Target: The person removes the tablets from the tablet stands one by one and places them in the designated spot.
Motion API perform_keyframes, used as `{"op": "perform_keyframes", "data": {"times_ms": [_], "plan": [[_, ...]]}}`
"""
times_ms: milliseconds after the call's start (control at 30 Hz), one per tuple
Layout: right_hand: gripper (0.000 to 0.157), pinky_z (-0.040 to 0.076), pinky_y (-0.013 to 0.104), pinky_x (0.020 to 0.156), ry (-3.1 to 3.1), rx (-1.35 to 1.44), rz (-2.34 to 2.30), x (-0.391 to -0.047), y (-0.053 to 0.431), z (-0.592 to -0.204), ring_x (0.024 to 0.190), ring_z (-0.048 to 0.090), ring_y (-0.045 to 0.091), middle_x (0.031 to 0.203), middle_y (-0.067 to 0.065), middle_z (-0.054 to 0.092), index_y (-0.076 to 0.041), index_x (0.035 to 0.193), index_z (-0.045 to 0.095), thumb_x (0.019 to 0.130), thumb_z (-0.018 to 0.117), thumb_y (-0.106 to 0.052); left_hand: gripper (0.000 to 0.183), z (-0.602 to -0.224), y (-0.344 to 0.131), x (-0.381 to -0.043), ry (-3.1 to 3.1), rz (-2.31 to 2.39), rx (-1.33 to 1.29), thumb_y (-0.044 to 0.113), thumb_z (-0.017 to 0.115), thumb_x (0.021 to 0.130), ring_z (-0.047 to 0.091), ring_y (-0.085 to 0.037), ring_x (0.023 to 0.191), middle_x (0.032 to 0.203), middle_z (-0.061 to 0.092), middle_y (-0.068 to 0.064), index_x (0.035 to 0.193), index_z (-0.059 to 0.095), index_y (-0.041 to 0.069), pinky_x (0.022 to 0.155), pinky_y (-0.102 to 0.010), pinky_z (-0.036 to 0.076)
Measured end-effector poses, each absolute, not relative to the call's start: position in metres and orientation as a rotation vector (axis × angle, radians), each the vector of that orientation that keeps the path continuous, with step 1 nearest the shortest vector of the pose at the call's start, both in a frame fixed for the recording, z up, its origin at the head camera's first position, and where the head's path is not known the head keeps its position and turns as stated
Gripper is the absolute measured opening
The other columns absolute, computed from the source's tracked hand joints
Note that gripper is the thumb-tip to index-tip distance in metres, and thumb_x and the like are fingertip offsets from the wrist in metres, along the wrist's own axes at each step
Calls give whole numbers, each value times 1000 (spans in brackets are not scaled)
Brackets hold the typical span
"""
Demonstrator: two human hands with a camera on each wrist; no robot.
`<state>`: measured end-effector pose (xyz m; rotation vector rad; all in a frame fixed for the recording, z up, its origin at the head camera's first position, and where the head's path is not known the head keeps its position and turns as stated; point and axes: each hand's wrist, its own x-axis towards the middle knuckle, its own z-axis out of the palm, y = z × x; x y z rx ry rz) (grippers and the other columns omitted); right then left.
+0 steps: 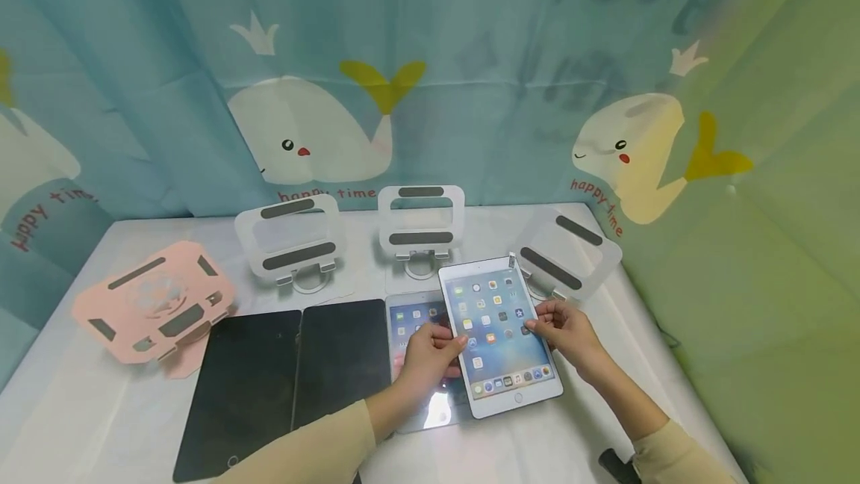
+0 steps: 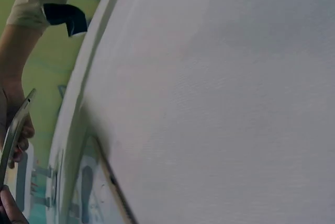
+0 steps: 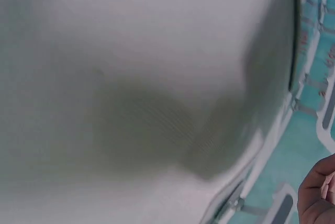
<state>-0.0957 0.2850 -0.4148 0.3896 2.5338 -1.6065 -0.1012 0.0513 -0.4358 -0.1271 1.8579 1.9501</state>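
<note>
A white tablet (image 1: pixel 497 342) with a lit-looking screen of app icons is held up over the table, tilted toward the head camera. My left hand (image 1: pixel 430 357) grips its left edge, thumb on the front and fingers behind. On the opposite edge, my right hand (image 1: pixel 567 334) pinches it between thumb and fingers. Under and left of it lies another tablet (image 1: pixel 410 334), partly covered. Two black tablets (image 1: pixel 238 387) lie flat further left. In the left wrist view the held tablet (image 2: pixel 15 130) shows edge-on beside the right hand's fingers.
A pink stand (image 1: pixel 161 301) is at the far left. Three white stands with grey pads, left (image 1: pixel 289 234), middle (image 1: pixel 421 219) and right (image 1: pixel 571 252), line the back of the white table. A whale-printed curtain (image 1: pixel 484 148) hangs behind and to the right.
</note>
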Motion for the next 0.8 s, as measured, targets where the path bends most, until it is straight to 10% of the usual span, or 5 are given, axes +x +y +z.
{"op": "perform_keyframes", "data": {"times_ms": [800], "plan": [[30, 51, 24, 57, 2306, 610, -1591, -92, 300, -442, 64, 55, 7, 74, -1, 56, 12, 106, 51, 87, 65, -8, 20, -467, 68, -111, 1821, 1908, -79, -4, 67, 83, 62, -13, 61, 81, 60, -14, 95, 52, -11, 57, -34, 57]]}}
